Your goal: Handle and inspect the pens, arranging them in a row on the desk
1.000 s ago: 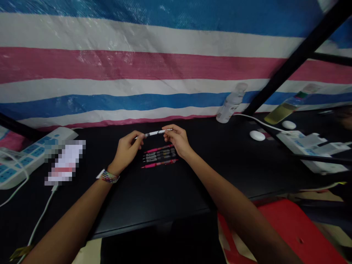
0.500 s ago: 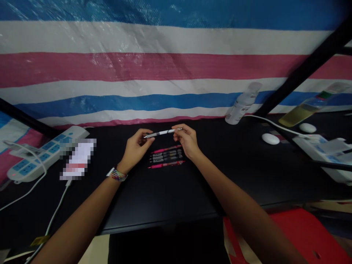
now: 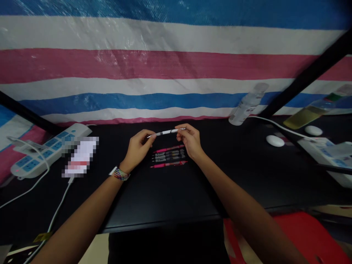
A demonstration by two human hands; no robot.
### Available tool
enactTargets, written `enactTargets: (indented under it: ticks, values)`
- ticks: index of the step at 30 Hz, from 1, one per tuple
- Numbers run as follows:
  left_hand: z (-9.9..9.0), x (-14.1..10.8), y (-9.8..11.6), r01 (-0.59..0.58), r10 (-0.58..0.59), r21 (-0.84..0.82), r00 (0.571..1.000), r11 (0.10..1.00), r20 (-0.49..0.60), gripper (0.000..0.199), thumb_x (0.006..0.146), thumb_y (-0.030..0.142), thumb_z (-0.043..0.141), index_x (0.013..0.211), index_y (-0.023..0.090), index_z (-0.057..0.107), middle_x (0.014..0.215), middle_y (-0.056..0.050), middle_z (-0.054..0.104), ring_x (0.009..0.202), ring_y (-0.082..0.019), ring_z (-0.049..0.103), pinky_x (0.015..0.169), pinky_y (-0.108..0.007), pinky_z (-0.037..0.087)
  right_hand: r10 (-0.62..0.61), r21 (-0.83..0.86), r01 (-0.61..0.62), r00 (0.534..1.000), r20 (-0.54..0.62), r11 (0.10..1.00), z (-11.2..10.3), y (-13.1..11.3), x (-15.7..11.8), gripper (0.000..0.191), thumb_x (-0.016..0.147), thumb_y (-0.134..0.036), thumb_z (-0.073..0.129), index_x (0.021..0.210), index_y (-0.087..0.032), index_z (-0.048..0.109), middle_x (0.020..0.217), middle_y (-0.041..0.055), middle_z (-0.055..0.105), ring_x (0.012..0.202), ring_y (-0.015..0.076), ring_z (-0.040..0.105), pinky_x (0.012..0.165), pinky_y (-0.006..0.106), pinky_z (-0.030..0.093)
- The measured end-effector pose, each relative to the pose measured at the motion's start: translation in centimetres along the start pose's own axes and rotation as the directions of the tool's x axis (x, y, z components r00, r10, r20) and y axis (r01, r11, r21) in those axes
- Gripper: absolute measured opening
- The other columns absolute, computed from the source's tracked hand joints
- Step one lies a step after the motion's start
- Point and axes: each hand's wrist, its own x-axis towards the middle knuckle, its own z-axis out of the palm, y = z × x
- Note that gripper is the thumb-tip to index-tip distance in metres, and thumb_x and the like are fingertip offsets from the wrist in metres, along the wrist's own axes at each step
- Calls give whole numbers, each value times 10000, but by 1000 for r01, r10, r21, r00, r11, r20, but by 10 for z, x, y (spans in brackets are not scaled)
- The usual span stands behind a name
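Note:
A white pen (image 3: 166, 132) with dark markings is held level between my two hands, above the black desk (image 3: 154, 198). My left hand (image 3: 138, 146) pinches its left end between thumb and fingers. At the other end, my right hand (image 3: 191, 141) grips the pen with its fingertips. Just below lie several pens side by side: a pink pen (image 3: 166, 149) at the back, dark clear-barrelled pens (image 3: 170, 157) in the middle, and another pink pen (image 3: 169, 164) nearest me.
To the left are a power strip (image 3: 49, 150) and a blurred-out phone (image 3: 81, 156) on a white cable. At the right stand a clear bottle (image 3: 244, 108), a bottle of yellowish liquid (image 3: 305, 112), a white mouse (image 3: 275, 140) and another power strip (image 3: 330, 157). A red stool (image 3: 305, 234) is below.
The view has shifted slightly, so everything sits a little further right. My left fingers have moved along the pen, covering more of its left end. Both hands still hold it.

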Motion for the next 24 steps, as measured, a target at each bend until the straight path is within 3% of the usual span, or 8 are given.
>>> enactTargets:
  ticks: [12,21,24]
  values:
    - [0,0,-1,24,-24,-39,1000,999,-1,209,1043,389,700,974,199,753,807,-16,698,636,-123,651,613,-253,507,8,-28,-7,1000,15,1000,0,0,-1,89,821,-318,804,891,-269,831,690,-12,648,651,154,581,635,333,470]
    - [-2,1,-2,-11,11,15,1000,1000,-3,499,1117,498,590,732,209,720,610,-3,608,570,-128,583,598,-276,455,-45,-96,54,994,98,994,-2,-7,-5,73,858,-286,797,904,-294,853,740,0,698,680,163,605,702,361,508]
    - [-1,0,-3,10,-10,5,1000,1000,-12,500,1118,513,584,745,212,726,577,5,579,556,-131,565,585,-276,446,-48,-104,60,992,116,993,-3,-8,-5,69,862,-284,795,905,-287,849,752,4,708,676,163,607,712,365,515]
